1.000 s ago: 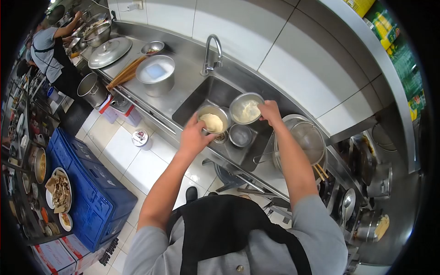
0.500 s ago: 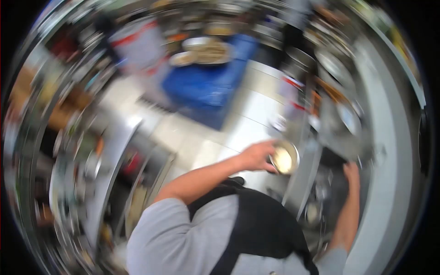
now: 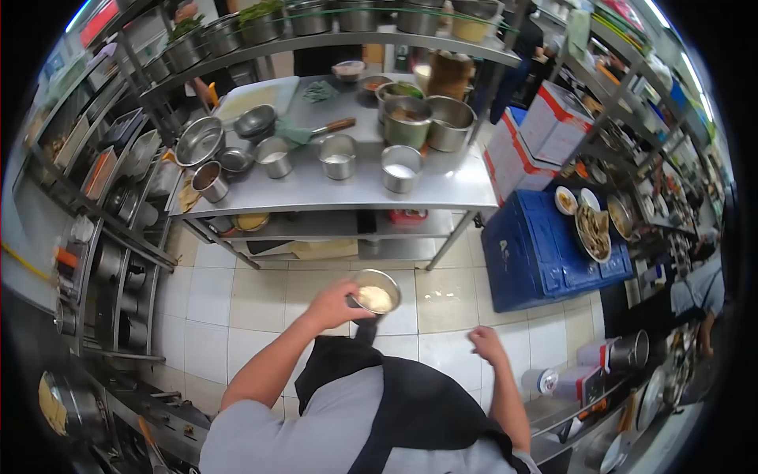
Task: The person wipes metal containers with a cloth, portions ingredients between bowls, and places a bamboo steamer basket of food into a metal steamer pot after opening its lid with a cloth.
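My left hand (image 3: pixel 328 306) grips the rim of a round metal pot (image 3: pixel 394 289) with a pale yellow, lumpy substance (image 3: pixel 374 299) in it. It is held above the tiled floor, short of a steel worktable (image 3: pixel 308 189). My right hand (image 3: pixel 488 345) hangs in the air over the tiles, its fingers curled in and nothing visible in them. On the worktable's near side stand several metal pots, among them one with white contents (image 3: pixel 402 169). A knife with a wooden handle (image 3: pixel 335 126) lies farther back.
A blue chest (image 3: pixel 513 261) carrying plates of food stands to the right, with red-and-white boxes (image 3: pixel 557 122) behind. Shelves (image 3: pixel 118 213) of pans line the left. A steel shelf (image 3: pixel 316 39) spans above the worktable. At far right a person in a grey top (image 3: pixel 699 292) stands.
My view has swung left from the counter side to face the worktable. The pot has stayed in my left hand. My right hand has come away from the counter on the right.
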The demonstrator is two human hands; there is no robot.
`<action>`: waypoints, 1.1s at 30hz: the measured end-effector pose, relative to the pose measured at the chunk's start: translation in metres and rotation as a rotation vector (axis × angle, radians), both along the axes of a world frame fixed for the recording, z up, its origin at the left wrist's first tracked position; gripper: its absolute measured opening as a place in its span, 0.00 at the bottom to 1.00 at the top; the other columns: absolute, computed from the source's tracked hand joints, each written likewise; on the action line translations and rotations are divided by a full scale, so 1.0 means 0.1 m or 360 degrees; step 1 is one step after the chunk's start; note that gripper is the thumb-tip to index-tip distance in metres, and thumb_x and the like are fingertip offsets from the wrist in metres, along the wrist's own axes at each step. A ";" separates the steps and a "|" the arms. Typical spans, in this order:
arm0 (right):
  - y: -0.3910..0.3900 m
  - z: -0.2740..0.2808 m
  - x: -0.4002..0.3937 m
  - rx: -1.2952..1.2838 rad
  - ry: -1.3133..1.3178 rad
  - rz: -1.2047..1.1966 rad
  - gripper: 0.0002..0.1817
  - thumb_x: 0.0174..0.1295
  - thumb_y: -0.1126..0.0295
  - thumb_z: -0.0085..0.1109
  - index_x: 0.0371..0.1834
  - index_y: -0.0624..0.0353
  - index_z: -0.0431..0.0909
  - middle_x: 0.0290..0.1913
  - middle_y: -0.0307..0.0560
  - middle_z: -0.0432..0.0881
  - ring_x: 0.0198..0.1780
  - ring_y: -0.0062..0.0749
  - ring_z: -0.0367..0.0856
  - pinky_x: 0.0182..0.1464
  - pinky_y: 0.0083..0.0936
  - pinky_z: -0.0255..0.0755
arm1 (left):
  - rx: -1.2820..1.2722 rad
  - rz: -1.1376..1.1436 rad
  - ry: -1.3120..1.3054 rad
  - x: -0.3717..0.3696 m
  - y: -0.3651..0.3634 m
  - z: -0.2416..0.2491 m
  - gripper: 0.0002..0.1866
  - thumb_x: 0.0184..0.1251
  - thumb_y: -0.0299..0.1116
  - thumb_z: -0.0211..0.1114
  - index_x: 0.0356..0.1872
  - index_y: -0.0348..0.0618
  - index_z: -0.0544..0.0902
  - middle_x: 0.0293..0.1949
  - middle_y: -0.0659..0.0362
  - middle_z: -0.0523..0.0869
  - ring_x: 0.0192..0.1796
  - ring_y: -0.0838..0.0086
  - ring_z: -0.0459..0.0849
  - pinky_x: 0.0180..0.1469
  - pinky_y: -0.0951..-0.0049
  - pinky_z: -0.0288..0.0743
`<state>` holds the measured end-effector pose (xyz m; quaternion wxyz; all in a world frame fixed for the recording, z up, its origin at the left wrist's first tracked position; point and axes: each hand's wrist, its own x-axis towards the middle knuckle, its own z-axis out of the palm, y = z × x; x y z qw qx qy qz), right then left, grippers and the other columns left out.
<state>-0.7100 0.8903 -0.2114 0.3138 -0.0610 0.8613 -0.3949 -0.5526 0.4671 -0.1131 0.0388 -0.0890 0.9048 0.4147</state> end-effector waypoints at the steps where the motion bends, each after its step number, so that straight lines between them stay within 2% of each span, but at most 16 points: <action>1: -0.49 0.12 -0.02 -0.0028 -0.0034 0.0145 0.10 0.62 0.68 0.58 0.32 0.66 0.80 0.25 0.41 0.78 0.25 0.27 0.78 0.31 0.30 0.82 | -0.0129 0.0187 0.0196 0.05 -0.24 0.04 0.25 0.45 0.49 0.82 0.29 0.42 0.78 0.56 0.51 0.81 0.57 0.54 0.78 0.59 0.63 0.73; 4: -1.62 0.29 -0.41 -0.0160 -0.0007 0.0256 0.13 0.65 0.65 0.59 0.33 0.66 0.80 0.27 0.41 0.78 0.28 0.27 0.79 0.33 0.31 0.82 | -0.0289 0.0490 0.0547 -0.01 -0.98 0.15 0.24 0.42 0.45 0.83 0.29 0.42 0.77 0.56 0.51 0.82 0.53 0.54 0.78 0.55 0.63 0.73; 6: -2.21 0.25 -0.97 -0.0160 0.0298 0.0102 0.15 0.68 0.61 0.58 0.37 0.65 0.79 0.31 0.42 0.78 0.32 0.27 0.79 0.33 0.31 0.82 | -0.0206 0.0694 0.0703 -0.09 -1.40 0.16 0.22 0.40 0.37 0.83 0.28 0.42 0.76 0.61 0.49 0.80 0.54 0.55 0.77 0.55 0.64 0.73; 7: -2.49 0.35 -1.22 -0.0614 0.0191 -0.0161 0.16 0.70 0.58 0.55 0.42 0.63 0.78 0.37 0.44 0.78 0.36 0.28 0.78 0.34 0.33 0.82 | -0.0195 0.0695 0.0696 -0.19 -1.58 0.16 0.22 0.40 0.37 0.83 0.28 0.42 0.76 0.61 0.49 0.80 0.54 0.55 0.77 0.55 0.64 0.73; 11: -3.44 1.05 -2.13 -0.0772 0.0217 -0.0762 0.23 0.69 0.54 0.57 0.58 0.60 0.72 0.50 0.47 0.75 0.48 0.35 0.77 0.40 0.40 0.84 | -0.0301 0.0942 0.0849 -0.66 -2.16 0.19 0.21 0.42 0.35 0.82 0.28 0.40 0.75 0.64 0.49 0.78 0.58 0.56 0.76 0.57 0.64 0.73; 13: -3.68 1.03 -2.43 -0.0669 0.0213 -0.0640 0.26 0.68 0.55 0.56 0.62 0.60 0.69 0.55 0.48 0.74 0.55 0.38 0.75 0.42 0.41 0.84 | -0.0249 0.0966 0.0732 -0.86 -2.40 0.11 0.21 0.43 0.36 0.82 0.28 0.41 0.75 0.66 0.48 0.75 0.61 0.55 0.75 0.60 0.62 0.73; 14: -3.75 0.97 -2.55 -0.0649 0.0151 -0.0443 0.21 0.66 0.64 0.55 0.59 0.64 0.71 0.52 0.53 0.77 0.48 0.39 0.80 0.36 0.38 0.85 | -0.0211 0.0918 0.0669 -0.93 -2.51 0.10 0.21 0.44 0.36 0.82 0.29 0.42 0.75 0.67 0.48 0.74 0.61 0.55 0.75 0.61 0.62 0.72; 15: -3.80 0.92 -2.53 -0.0644 0.0134 -0.0450 0.21 0.66 0.64 0.55 0.59 0.64 0.71 0.52 0.53 0.77 0.48 0.39 0.80 0.36 0.38 0.85 | -0.0213 0.0914 0.0650 -0.96 -2.59 0.07 0.21 0.44 0.36 0.82 0.29 0.42 0.75 0.67 0.48 0.74 0.61 0.55 0.75 0.61 0.62 0.72; 17: -3.89 0.83 -2.48 -0.0569 0.0521 -0.0233 0.19 0.61 0.73 0.55 0.54 0.69 0.71 0.44 0.57 0.80 0.37 0.39 0.84 0.27 0.33 0.83 | -0.0310 0.0839 0.0696 -1.03 -2.72 0.03 0.22 0.43 0.36 0.82 0.31 0.42 0.75 0.68 0.48 0.74 0.64 0.54 0.75 0.63 0.62 0.72; 18: -3.95 0.83 -2.38 -0.0573 0.0598 -0.0256 0.17 0.57 0.78 0.55 0.51 0.72 0.71 0.36 0.58 0.80 0.26 0.39 0.83 0.21 0.30 0.80 | -0.0312 0.0849 0.0696 -1.06 -2.77 0.02 0.22 0.43 0.36 0.82 0.31 0.42 0.75 0.68 0.48 0.74 0.64 0.54 0.75 0.63 0.62 0.72; 21: -4.08 0.60 -2.15 -0.0581 0.1147 0.0133 0.18 0.53 0.81 0.54 0.50 0.68 0.72 0.32 0.58 0.81 0.22 0.37 0.82 0.20 0.31 0.77 | -0.0270 0.0753 0.0526 -1.12 -2.98 0.03 0.23 0.47 0.40 0.80 0.38 0.42 0.78 0.67 0.44 0.73 0.71 0.51 0.68 0.70 0.58 0.66; 23: -4.28 0.85 -1.87 -0.0591 0.0607 0.0108 0.19 0.52 0.80 0.54 0.50 0.66 0.72 0.30 0.56 0.81 0.22 0.36 0.82 0.24 0.31 0.77 | 0.0055 0.0616 0.0248 -1.14 -3.06 0.15 0.25 0.49 0.42 0.80 0.45 0.44 0.79 0.68 0.42 0.72 0.74 0.51 0.65 0.72 0.58 0.63; 25: -4.45 0.83 -1.79 -0.0425 0.0800 0.0271 0.24 0.52 0.79 0.52 0.57 0.62 0.69 0.29 0.57 0.81 0.26 0.39 0.83 0.33 0.33 0.77 | -0.0033 0.0702 0.0315 -1.19 -3.09 0.26 0.25 0.52 0.41 0.78 0.48 0.43 0.79 0.66 0.42 0.73 0.71 0.50 0.68 0.70 0.56 0.65; 28: -4.68 1.22 -1.66 -0.0404 0.0564 0.0281 0.31 0.53 0.78 0.51 0.66 0.58 0.65 0.31 0.60 0.81 0.31 0.46 0.84 0.40 0.39 0.77 | -0.0885 0.0718 0.0694 -1.36 -3.21 0.45 0.24 0.56 0.36 0.72 0.53 0.42 0.78 0.60 0.45 0.77 0.62 0.51 0.74 0.65 0.54 0.68; 30: -4.80 1.37 -1.70 -0.0336 0.0435 0.0420 0.39 0.54 0.77 0.49 0.74 0.55 0.58 0.35 0.63 0.81 0.35 0.51 0.83 0.46 0.42 0.76 | -0.0982 0.0564 0.0534 -1.57 -3.31 0.61 0.27 0.57 0.36 0.72 0.58 0.43 0.76 0.59 0.46 0.77 0.62 0.51 0.74 0.66 0.54 0.66; 33: -4.94 1.36 -1.84 -0.0384 0.0446 0.0612 0.41 0.54 0.77 0.48 0.78 0.54 0.55 0.40 0.65 0.82 0.36 0.52 0.83 0.47 0.40 0.76 | -0.1057 0.0265 0.0362 -1.89 -3.42 0.65 0.32 0.60 0.32 0.68 0.68 0.47 0.71 0.54 0.48 0.80 0.60 0.52 0.75 0.67 0.55 0.64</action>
